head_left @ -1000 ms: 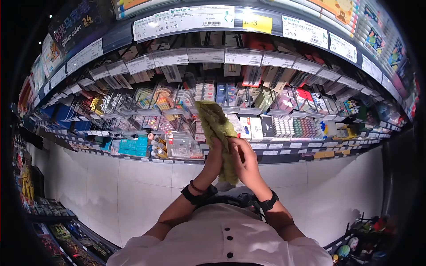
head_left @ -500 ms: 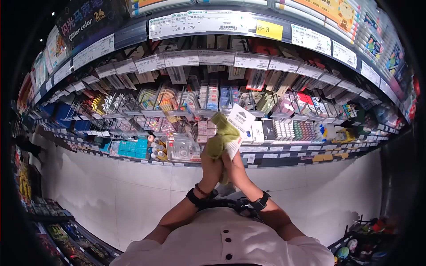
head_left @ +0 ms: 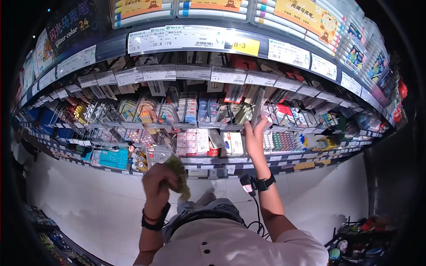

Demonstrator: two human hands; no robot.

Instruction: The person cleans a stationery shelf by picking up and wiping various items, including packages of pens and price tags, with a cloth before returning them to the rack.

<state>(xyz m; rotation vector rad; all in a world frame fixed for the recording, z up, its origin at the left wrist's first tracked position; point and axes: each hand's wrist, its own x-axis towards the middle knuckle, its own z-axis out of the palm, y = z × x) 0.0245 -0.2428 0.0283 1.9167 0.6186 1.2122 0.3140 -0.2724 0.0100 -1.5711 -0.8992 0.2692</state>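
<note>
The person stands facing a packed stationery rack, and the left hand (head_left: 159, 181) is down at about eight o'clock from the middle of the view, its fingers closed in a fist around a crumpled yellow-green cloth (head_left: 181, 176) that bunches out toward the rack. The right hand (head_left: 254, 136) is raised to roughly one o'clock, well apart from the left, its fingers pinched on the lower end of a slim pack (head_left: 258, 106) that stands upright and edge-on among the hanging goods. A black watch (head_left: 266, 182) sits on that wrist, with a small device (head_left: 246, 182) on a cable just beside it at nine o'clock. Above the pack, at twelve o'clock, a row of price labels (head_left: 191, 73) runs along the shelf edge, and higher still is a yellow tag (head_left: 245, 45). Teal boxes (head_left: 111, 158) lie on the low shelf at nine o'clock from the cloth.
</note>
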